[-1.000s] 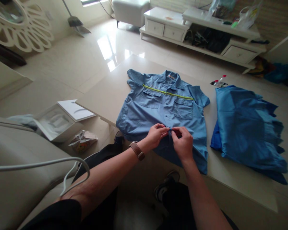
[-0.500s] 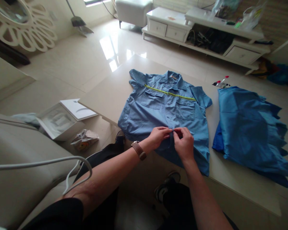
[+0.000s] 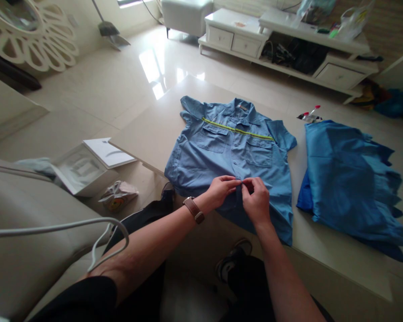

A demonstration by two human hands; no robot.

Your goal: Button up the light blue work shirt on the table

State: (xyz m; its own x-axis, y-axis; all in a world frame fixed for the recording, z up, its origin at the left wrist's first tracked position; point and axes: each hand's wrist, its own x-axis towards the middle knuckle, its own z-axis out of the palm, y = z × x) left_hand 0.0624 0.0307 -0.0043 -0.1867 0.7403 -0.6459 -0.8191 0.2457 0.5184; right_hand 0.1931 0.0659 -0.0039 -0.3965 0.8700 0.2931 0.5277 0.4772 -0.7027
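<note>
From the head camera, a blue short-sleeved work shirt with a yellow chest stripe [image 3: 201, 165] lies flat, front up, on a cream tabletop [image 3: 161, 134], its long axis running from the far collar toward the person. The left hand [image 3: 220, 191] and the slightly nearer right hand [image 3: 256, 205] both pinch its front edge near the hem, fingertips almost meeting.

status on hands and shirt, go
Left hand and right hand pinching front opening of blue work shirt. Folded blue garment lies to its right.
</note>
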